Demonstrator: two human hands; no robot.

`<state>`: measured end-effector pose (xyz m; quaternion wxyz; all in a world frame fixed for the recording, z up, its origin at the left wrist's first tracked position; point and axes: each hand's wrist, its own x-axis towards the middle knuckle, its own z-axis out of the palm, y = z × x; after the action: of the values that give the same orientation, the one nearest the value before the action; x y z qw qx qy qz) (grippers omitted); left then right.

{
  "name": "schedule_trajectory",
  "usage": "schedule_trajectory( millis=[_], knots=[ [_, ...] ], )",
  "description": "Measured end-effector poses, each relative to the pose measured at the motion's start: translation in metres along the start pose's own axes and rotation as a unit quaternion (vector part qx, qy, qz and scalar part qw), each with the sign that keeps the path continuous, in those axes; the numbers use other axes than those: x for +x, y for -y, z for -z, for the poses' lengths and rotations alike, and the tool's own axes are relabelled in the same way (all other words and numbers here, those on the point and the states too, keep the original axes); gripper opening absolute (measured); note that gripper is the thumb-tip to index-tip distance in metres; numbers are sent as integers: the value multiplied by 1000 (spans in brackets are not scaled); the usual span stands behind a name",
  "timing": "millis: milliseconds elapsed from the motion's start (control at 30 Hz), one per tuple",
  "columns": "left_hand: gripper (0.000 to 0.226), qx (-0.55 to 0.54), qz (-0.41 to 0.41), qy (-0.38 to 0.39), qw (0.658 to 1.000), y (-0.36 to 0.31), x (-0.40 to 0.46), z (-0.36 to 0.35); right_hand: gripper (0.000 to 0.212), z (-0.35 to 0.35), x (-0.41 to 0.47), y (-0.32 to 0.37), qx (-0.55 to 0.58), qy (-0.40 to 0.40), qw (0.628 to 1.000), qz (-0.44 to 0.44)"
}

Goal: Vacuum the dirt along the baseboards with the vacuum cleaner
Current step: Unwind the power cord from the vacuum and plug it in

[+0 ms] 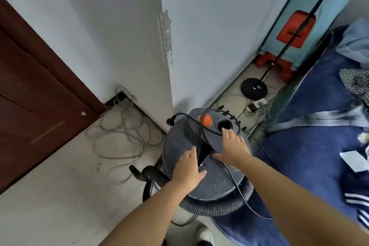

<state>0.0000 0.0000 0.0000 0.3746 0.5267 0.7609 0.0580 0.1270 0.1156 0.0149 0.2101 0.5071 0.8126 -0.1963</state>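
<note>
Both hands over the top of the grey round drum vacuum cleaner point(207, 158), which stands on the pale tiled floor point(60, 186) at the wall corner, just beside the blue bed point(319, 146). Left hand point(187, 168) lies flat on the lid, fingers straight and apart, clamped on nothing; thumb points toward the right hand. Right hand point(233, 146) also flat, fingers spread, fingertips at the edge of the round black opening point(225, 125) in the lid; grip apart, holding nothing. Between the two hands runs the thin black power cord point(199, 142), draped across the lid and looping off below the right forearm. Orange knob point(205, 121) sits just past the left fingertips, left of the opening. Grey ribbed hose point(215, 205) curls round the drum under both wrists. Black castor base point(151, 176) sticks out left of the left hand. Further left on the floor, a tangle of grey cables point(123, 132) by the dark brown wooden door point(30, 96). Beyond the right hand: black round lamp-stand base point(253, 88), white power strip point(259, 104), red plastic stool point(295, 30). Baseboard blurred, dirt hard to tell.
</note>
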Motion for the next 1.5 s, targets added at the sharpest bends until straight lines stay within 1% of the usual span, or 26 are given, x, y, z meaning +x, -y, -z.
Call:
schedule_trajectory(
  millis=[67,100,167,233,300,367,433,600,700,833,1000,1133,1267,1433,1500],
  knots=[
    [80,-42,6,18,999,10,17,-6,100,-8,12,4,-24,-9,1000,-14],
    [74,-54,9,28,998,16,23,-8,99,-15,16,4,-31,-24,999,-23],
    [56,-87,19,50,995,26,38,-10,101,-23,21,5,-36,-44,998,-33],
    [30,-153,-1,77,985,33,43,-11,106,-30,24,7,-45,-47,997,-40],
    [19,-216,-11,111,970,38,47,-9,113,-29,28,9,-58,-47,996,-44],
    [19,-250,-6,138,958,41,46,-5,117,-29,31,10,-67,-40,996,-43],
    [24,-266,4,141,954,41,43,-4,117,-29,29,13,-77,-29,995,-49],
    [24,-231,22,103,967,49,26,-14,113,-34,18,25,-102,-11,993,-50],
    [16,-224,31,82,971,57,3,-22,111,-44,3,36,-106,-5,994,-34],
    [15,-241,51,47,968,74,-33,-38,110,-61,-21,54,-128,-24,991,6],
    [12,-270,81,14,959,82,-81,-64,110,-82,-50,68,-157,-12,986,47],
    [22,-307,110,-14,945,91,-121,-94,109,-103,-75,79,-187,-12,977,103],
    [25,-328,131,-30,935,106,-167,-121,107,-131,-112,95,-199,-17,970,140],
    [18,-336,159,-59,927,124,-220,-148,106,-160,-154,116,-203,-10,963,175],
    [19,-333,177,-73,923,128,-240,-160,106,-172,-170,122,-206,-5,960,190]
  ],
)
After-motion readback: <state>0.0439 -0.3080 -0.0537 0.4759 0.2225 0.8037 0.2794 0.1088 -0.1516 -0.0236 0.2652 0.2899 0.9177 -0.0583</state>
